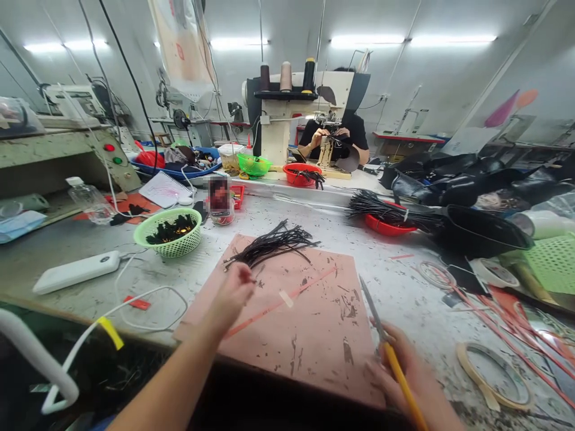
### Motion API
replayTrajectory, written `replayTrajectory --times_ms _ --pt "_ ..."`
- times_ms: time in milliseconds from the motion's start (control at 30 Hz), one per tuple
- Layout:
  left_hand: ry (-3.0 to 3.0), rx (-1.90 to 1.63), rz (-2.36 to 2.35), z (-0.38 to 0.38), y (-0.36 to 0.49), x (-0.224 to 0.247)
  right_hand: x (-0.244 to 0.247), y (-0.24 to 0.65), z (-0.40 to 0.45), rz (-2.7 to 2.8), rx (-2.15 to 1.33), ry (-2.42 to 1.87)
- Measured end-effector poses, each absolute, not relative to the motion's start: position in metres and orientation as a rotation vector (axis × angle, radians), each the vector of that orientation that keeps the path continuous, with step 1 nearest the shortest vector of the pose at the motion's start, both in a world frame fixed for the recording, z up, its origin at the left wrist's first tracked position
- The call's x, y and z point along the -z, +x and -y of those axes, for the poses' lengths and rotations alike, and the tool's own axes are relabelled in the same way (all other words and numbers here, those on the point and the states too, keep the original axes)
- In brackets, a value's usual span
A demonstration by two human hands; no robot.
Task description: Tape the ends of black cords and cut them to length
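My left hand is over the left part of a pinkish board, its fingers curled together. Whether anything small is between those fingertips I cannot make out. Just beyond it lies a loose bundle of thin black strips. My right hand, at the board's right edge, is closed around a tool with a long pointed metal blade and a yellow handle; its exact kind is unclear. A red-orange strip, with a pale piece of tape across it, runs diagonally over the board.
A green basket with black pieces and a white power bank stand left. Black strips lie across a red bowl at right, near a tape roll. Beyond, a person works at a sewing machine.
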State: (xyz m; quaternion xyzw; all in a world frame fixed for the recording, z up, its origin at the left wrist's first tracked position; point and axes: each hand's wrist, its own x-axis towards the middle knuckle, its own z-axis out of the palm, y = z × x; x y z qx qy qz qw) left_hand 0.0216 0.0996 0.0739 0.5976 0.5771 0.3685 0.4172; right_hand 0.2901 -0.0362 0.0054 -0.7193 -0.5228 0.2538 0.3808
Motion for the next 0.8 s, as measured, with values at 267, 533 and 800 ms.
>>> replayTrajectory --times_ms 267,533,800 --pt "1.623 -0.653 -1.007 -0.015 0.042 -0.045 -0.034 0.205 0.009 1.253 -1.288 -1.210" --pt "1.699 -0.578 -1.043 -0.008 0.023 -0.037 -0.037 0.185 0.007 1.360 -1.352 -1.237" --pt "1.772 -0.632 -1.317 -0.023 -0.017 -0.025 -0.044 0.226 -0.029 1.339 -1.003 -1.460"
